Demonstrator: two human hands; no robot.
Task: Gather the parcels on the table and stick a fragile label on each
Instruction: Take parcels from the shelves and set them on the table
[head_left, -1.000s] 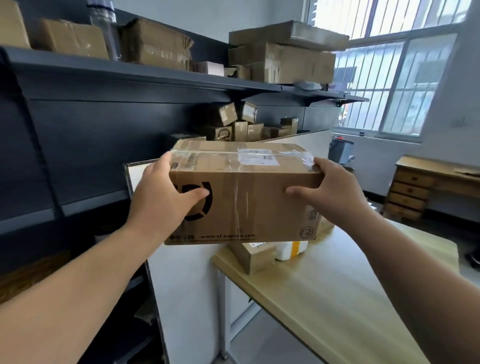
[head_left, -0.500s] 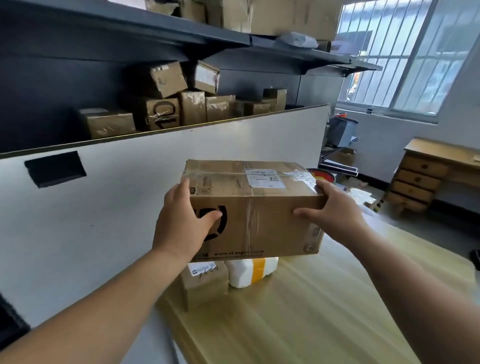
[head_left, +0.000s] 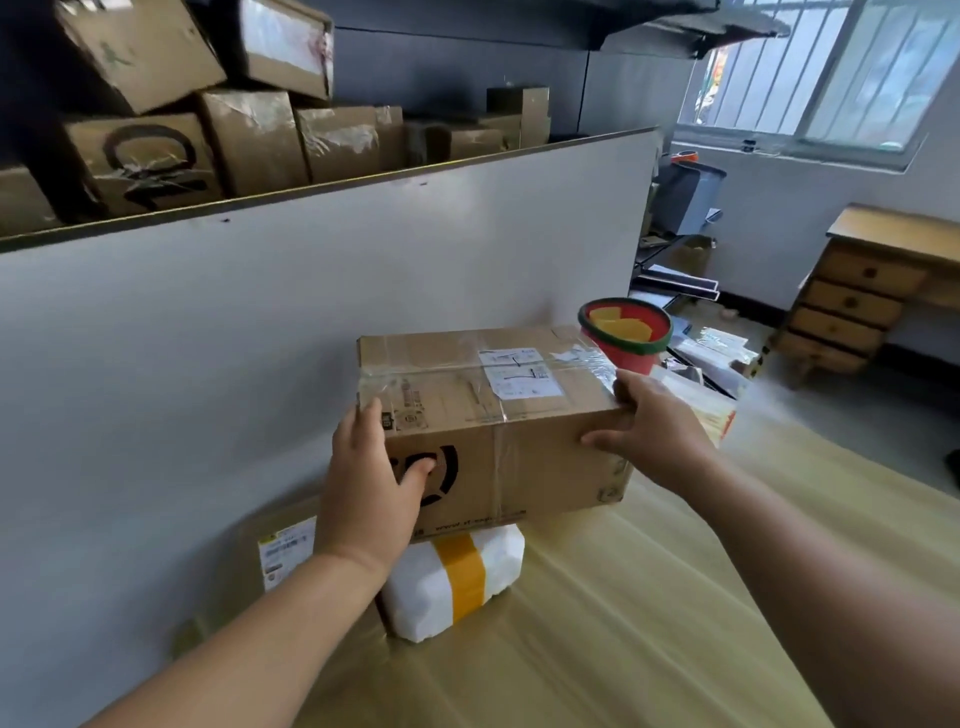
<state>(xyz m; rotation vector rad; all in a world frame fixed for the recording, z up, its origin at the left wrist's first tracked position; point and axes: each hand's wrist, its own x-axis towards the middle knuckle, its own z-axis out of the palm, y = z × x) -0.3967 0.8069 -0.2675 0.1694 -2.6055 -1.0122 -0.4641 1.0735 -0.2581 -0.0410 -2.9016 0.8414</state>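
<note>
I hold a large brown cardboard parcel (head_left: 519, 431), taped, with white shipping labels on top, above the wooden table (head_left: 623, 623). My left hand (head_left: 371, 483) grips its left end, thumb on the front face. My right hand (head_left: 654, 431) grips its right end. Below it on the table lie a white wrapped parcel (head_left: 457, 582) with a yellow tape band and a small brown box (head_left: 280, 556), partly hidden by my left forearm. A red bowl (head_left: 626, 332) with a green rim holds yellow labels behind the big parcel.
A white partition (head_left: 260, 338) runs along the table's left side. Behind it a dark shelf carries several cardboard boxes (head_left: 249, 135). A wooden drawer unit (head_left: 862, 296) stands at the right by the window, with clutter on the floor nearby.
The parcel has come down and forward over the table, now just above the white parcel. My view tilted lower, and the red bowl came fully into sight.
</note>
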